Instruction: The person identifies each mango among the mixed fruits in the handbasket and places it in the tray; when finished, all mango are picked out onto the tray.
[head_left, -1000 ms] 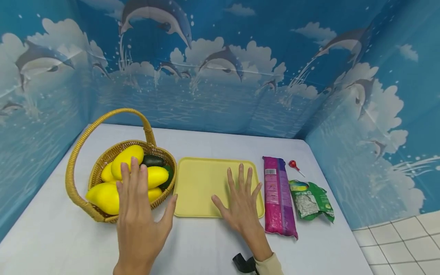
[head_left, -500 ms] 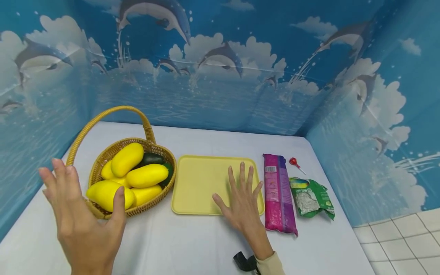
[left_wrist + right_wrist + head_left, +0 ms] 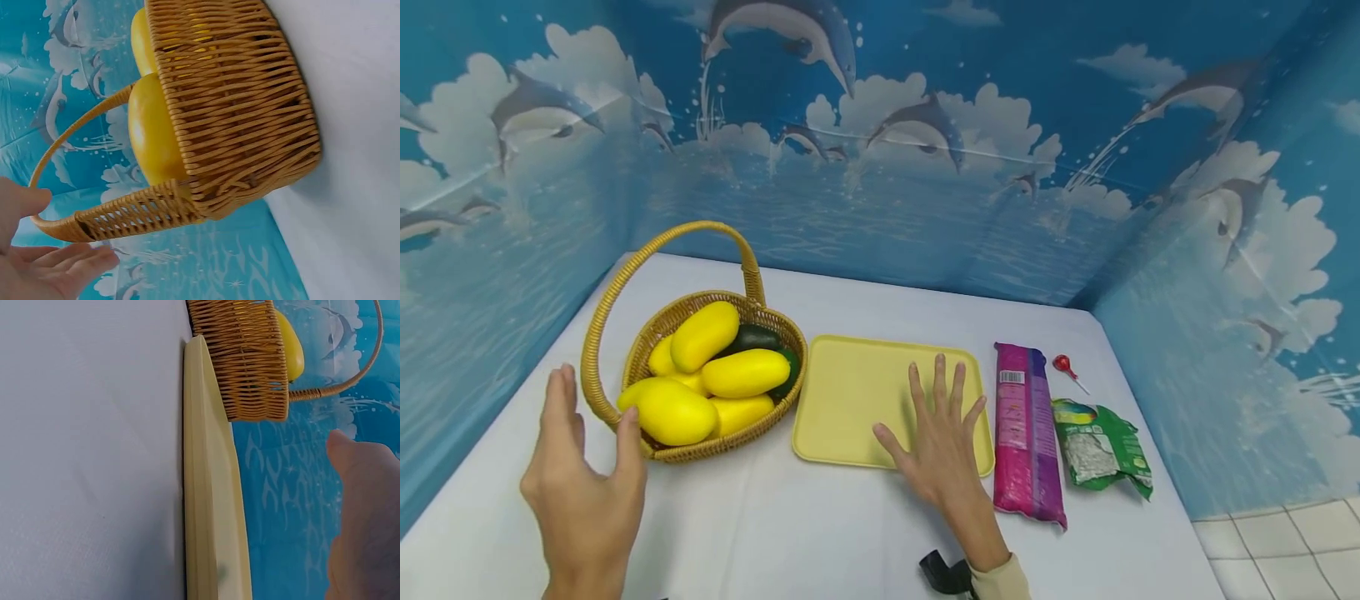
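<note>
A wicker basket (image 3: 730, 448) with a tall arched handle (image 3: 593, 346) stands at the left of the table. Several yellow mangoes (image 3: 670, 412) and dark green fruit (image 3: 752, 338) fill it. My left hand (image 3: 583, 492) is raised at the basket's near left side, thumb and fingers spread apart. In the left wrist view the handle passes between the thumb and fingers of that hand (image 3: 37, 265), which are not curled round it. My right hand (image 3: 942, 442) hovers over the yellow tray (image 3: 842, 392) with fingers spread, holding nothing.
Right of the tray lies a long pink and purple packet (image 3: 1026, 442). Beyond it are a green bag (image 3: 1101, 446) and a red lollipop (image 3: 1063, 363). A black object (image 3: 943, 575) shows by the right wrist. Dolphin-printed curtains (image 3: 880, 192) enclose the table.
My left hand has swung left, away from in front of the basket, to its handle side. The right hand stays over the tray. The head view has shifted slightly.
</note>
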Motion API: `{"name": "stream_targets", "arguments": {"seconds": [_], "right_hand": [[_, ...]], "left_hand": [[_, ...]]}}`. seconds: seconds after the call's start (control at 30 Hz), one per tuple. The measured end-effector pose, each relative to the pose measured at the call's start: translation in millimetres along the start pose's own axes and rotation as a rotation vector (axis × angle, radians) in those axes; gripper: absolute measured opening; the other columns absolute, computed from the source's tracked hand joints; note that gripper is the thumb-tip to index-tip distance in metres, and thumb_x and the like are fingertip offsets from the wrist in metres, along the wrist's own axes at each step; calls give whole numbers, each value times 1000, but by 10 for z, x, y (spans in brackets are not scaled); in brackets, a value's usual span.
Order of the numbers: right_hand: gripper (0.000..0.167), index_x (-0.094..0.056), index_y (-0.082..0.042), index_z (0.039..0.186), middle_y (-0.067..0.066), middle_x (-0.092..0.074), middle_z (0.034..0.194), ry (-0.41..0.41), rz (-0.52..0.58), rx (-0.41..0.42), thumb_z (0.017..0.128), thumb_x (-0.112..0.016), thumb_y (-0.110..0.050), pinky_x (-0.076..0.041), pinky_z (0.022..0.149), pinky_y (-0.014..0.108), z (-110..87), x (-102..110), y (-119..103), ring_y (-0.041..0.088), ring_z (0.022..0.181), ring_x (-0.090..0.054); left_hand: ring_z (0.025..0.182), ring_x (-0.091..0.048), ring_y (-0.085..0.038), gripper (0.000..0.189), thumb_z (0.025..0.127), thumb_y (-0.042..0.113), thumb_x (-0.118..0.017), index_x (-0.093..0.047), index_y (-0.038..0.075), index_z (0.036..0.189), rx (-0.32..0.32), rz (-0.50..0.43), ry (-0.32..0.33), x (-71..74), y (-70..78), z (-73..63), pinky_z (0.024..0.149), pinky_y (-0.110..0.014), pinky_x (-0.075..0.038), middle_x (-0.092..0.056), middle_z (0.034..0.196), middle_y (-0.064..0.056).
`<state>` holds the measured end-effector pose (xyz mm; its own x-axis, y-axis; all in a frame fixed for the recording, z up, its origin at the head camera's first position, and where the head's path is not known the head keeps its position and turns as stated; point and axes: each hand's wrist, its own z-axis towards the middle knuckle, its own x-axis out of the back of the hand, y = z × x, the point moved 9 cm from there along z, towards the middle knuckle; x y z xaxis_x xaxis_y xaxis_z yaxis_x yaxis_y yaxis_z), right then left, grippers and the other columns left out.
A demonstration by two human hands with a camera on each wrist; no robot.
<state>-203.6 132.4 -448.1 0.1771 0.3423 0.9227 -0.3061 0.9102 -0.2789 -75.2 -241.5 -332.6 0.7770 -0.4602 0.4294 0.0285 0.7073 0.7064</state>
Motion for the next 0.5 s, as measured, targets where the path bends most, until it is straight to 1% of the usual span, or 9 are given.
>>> {"name": "stream_targets", "arguments": {"seconds": [0.07,0.17,0.23,0.33,0.43,0.5], "right_hand": [[98,-22,-19,174,18,-1,181,-6,4,5,98,-59,-69,-5,117,94,9,8,-14,50,164,7],[99,-21,-19,174,19,-1,181,-15,19,14,98,-60,-69,-5,116,94,21,21,-36,48,164,9],[98,-22,-19,174,19,-1,181,-15,28,24,99,-60,-69,-5,116,94,29,30,-52,48,164,8],[98,-21,-20,174,16,2,181,-16,36,43,99,-60,-69,-4,116,94,53,50,-93,49,164,8],[99,-19,-21,174,12,7,182,-24,54,70,99,-61,-69,-3,117,93,89,70,-152,48,164,9],[99,-17,-22,175,10,10,182,-38,78,97,99,-62,-68,-2,119,91,122,86,-200,45,165,12]], "left_hand": [[142,-56,-38,75,95,-4,-79,-46,3,162,-7,-27,4,-17,-68,-3,114,-18,-45,-54,159,-20],[128,-66,-45,65,93,-8,-79,-56,-2,154,-30,-62,24,-22,-130,-1,104,-10,-48,-64,145,-27],[123,-69,-45,59,93,-9,-78,-61,-4,149,-32,-68,26,-27,-156,7,99,-7,-48,-69,138,-29],[119,-71,-45,53,92,-11,-78,-64,-7,143,-27,-72,21,-27,-179,13,94,-3,-49,-71,131,-30],[120,-71,-43,52,92,-11,-78,-64,-9,142,-22,-65,7,-27,-187,16,92,-2,-49,-71,132,-30],[119,-71,-44,51,91,-11,-79,-65,-10,140,-26,-75,12,-15,-191,18,92,-3,-49,-72,131,-30]]}}
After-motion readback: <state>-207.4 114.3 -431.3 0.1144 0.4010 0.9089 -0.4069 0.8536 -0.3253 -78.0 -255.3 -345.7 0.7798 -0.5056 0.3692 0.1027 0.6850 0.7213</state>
